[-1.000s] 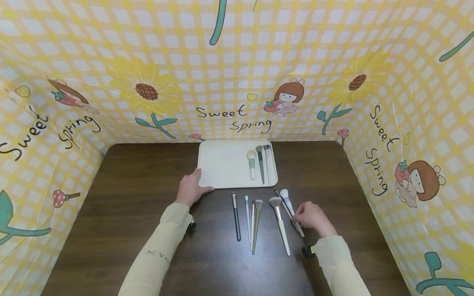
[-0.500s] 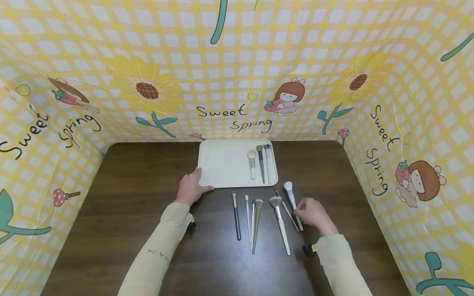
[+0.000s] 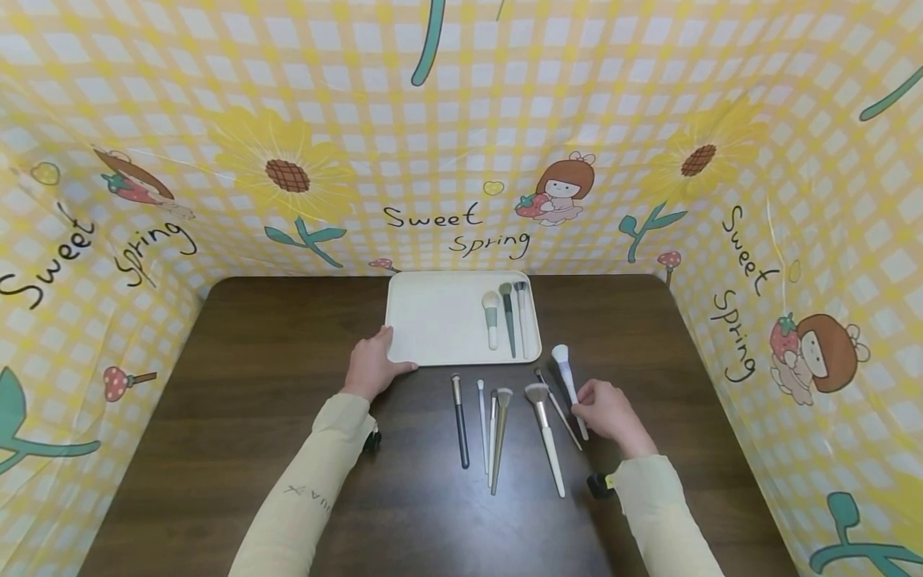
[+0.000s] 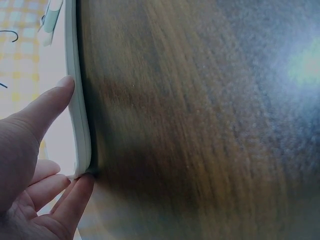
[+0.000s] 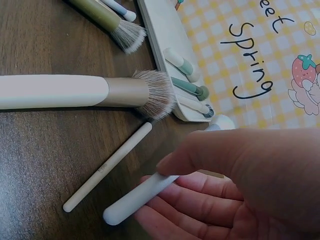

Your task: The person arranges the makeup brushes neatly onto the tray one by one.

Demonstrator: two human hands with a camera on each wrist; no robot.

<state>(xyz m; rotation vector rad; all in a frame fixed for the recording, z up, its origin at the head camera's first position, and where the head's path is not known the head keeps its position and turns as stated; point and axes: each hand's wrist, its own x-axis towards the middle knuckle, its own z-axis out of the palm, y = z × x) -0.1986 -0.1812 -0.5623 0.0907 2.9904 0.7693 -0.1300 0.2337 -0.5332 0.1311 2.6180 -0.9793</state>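
Observation:
My right hand [image 3: 607, 411] pinches the white handle of a makeup brush [image 3: 563, 370] between thumb and fingers. In the right wrist view the rounded handle end of that brush [image 5: 131, 201] sticks out past the fingertips. A thin makeup brush [image 5: 107, 167] lies on the table beside it, and a large white-handled makeup brush [image 3: 546, 445] lies further left. My left hand [image 3: 371, 368] holds the near left corner of a white tray [image 3: 425, 320]. In the left wrist view the thumb lies against the tray's rim [image 4: 80, 120] and the other fingers meet the corner.
Three makeup brushes, one with a pale green handle [image 3: 492, 320], lie at the tray's right side. Below the tray a black-handled brush [image 3: 461, 429] and several slim brushes lie on the brown table [image 3: 288, 320]. A checked cloth [image 3: 433, 160] walls the back and sides.
My right hand has moved the white-handled brush away from the thin brush, slightly up and forward toward the tray. The left hand stays at the tray's corner.

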